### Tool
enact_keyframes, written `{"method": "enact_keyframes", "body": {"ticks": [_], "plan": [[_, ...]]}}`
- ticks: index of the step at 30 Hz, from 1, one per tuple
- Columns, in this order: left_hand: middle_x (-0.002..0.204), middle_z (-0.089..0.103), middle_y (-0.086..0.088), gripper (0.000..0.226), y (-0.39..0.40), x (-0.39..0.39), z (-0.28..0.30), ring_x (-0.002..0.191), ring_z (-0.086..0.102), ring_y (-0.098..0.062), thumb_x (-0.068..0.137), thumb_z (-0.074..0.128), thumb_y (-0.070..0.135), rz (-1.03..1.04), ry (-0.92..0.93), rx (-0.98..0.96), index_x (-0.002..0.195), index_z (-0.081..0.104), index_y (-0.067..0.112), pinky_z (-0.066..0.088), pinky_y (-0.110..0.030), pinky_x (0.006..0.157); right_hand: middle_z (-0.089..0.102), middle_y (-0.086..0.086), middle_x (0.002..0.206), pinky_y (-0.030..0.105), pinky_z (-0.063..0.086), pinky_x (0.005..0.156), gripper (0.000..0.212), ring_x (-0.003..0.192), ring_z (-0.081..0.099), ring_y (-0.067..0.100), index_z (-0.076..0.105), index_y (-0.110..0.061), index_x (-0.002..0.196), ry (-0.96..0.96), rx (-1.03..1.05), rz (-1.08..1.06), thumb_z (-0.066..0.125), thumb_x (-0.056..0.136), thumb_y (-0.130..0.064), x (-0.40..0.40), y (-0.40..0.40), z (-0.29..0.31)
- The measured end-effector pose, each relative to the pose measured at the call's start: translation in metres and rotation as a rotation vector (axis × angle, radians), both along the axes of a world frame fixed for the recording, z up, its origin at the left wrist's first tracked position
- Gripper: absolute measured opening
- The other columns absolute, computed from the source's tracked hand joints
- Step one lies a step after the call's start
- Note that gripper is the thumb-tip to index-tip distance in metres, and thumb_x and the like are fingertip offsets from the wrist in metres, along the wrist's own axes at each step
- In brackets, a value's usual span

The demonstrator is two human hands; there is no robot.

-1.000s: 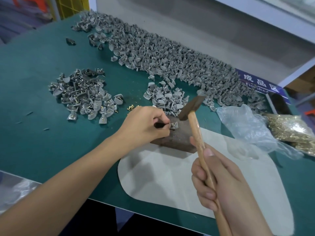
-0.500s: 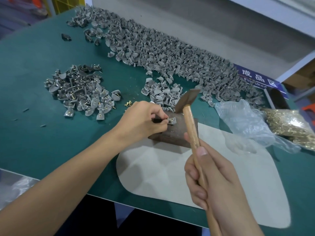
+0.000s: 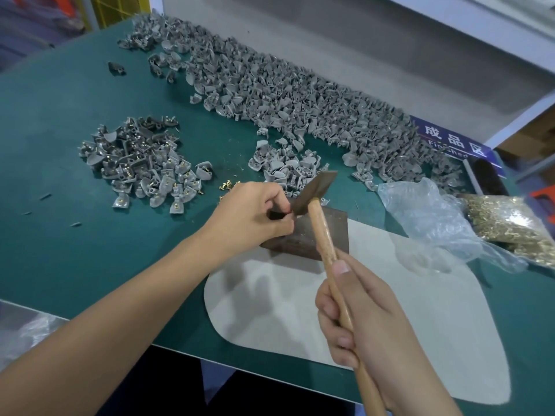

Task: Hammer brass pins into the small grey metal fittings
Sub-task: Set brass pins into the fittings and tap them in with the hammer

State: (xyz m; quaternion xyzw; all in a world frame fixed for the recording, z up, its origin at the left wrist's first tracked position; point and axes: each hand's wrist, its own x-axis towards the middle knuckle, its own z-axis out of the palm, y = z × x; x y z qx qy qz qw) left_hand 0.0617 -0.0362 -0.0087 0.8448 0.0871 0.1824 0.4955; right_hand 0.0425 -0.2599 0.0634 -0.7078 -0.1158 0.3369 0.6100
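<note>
Your right hand is wrapped tight round one hammer. Your left hand pinches something on the block; what, you cannot tell. Three fitting heaps sit on the counter.

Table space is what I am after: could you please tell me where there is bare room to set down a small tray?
Free: the green mat left of the small fitting pile, and the grey pad in front of the dark block. Crowded: the long fitting heap along the back and the bags at right.
</note>
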Motion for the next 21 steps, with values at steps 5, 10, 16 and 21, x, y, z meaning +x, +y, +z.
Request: {"method": "enact_keyframes", "body": {"ticks": [5,10,16,21], "plan": [[0.06,0.046,0.007,0.011,0.0,-0.001,0.005,0.059,0.048,-0.012,0.077,0.078,0.031,0.007,-0.036,0.079,0.076,0.067,0.029,0.044,-0.039,0.058,0.044,0.001,0.068,0.018,0.027,0.045,0.028,0.043,0.029,0.012,0.073,-0.039,0.102,-0.063,0.032,-0.029,0.047,0.111,-0.036,0.001,-0.002,0.004],[0.06,0.05,0.013,0.011,0.0,-0.001,0.004,0.059,0.049,-0.009,0.079,0.079,0.027,0.01,-0.062,0.126,0.076,0.069,0.028,0.043,-0.03,0.057,0.042,0.0,0.068,0.018,0.027,0.045,0.032,0.045,0.027,0.013,0.068,-0.042,0.128,-0.111,0.059,-0.009,0.047,0.103,-0.045,0.001,0.0,0.003],[0.059,0.047,0.014,0.008,0.002,-0.001,0.005,0.057,0.044,-0.006,0.077,0.076,0.031,0.004,-0.034,0.075,0.076,0.068,0.029,0.04,-0.032,0.056,0.043,0.001,0.067,0.018,0.026,0.043,0.033,0.044,0.027,0.013,0.071,-0.039,0.092,-0.066,-0.011,0.009,0.044,0.111,-0.036,0.007,0.002,0.005],[0.057,0.049,0.012,0.01,0.0,-0.002,0.007,0.056,0.046,-0.007,0.081,0.078,0.027,0.009,-0.046,0.114,0.076,0.07,0.03,0.045,-0.035,0.059,0.042,0.001,0.067,0.017,0.029,0.044,0.028,0.044,0.027,0.014,0.071,-0.042,0.118,-0.137,0.055,-0.009,0.047,0.104,-0.047,0.006,-0.002,0.01]]}}
